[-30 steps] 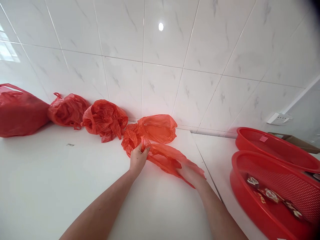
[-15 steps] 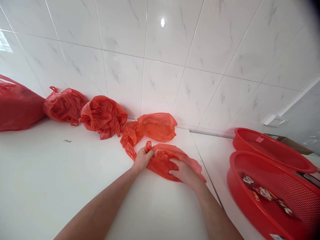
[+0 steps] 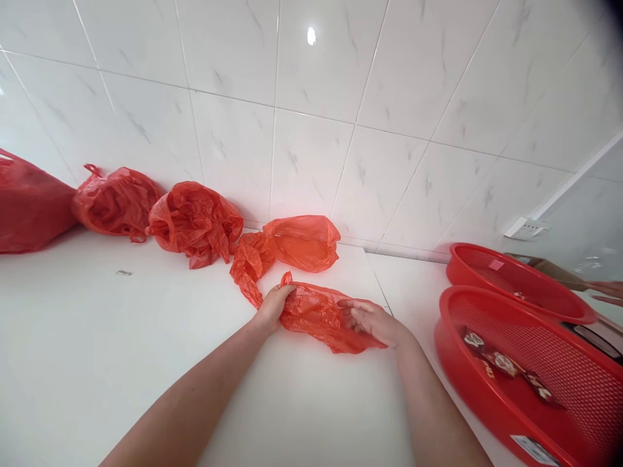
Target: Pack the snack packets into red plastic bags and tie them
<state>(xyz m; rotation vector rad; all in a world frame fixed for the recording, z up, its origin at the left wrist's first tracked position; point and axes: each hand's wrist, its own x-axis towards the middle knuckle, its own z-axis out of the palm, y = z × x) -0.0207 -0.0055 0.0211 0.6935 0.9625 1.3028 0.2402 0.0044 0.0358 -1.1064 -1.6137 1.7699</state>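
A thin red plastic bag [image 3: 316, 318] lies spread on the white table between my hands. My left hand [image 3: 275, 306] pinches its gathered left end, where a small handle loop sticks up. At the bag's right end, my right hand [image 3: 367, 320] has its fingers apart, the tips against or just inside the film; it grips nothing that I can see. Behind the bag, another red bag [image 3: 304, 243] lies opened out near the wall. A crumpled strip of red plastic [image 3: 250, 263] runs from beside it down to my left hand.
Bunched red bags [image 3: 197, 220] line the wall to the left, beside a fuller red bag [image 3: 32, 207]. On the right stand two red baskets; the front basket [image 3: 445, 324] holds several dark wrapped packets [image 3: 506, 364]. Another person's hand [image 3: 606, 290] shows at the right edge.
My right hand was inside the bag's mouth; it has come back with fingers apart at the right end. The bag is more bunched. Another person's hand has appeared at right.
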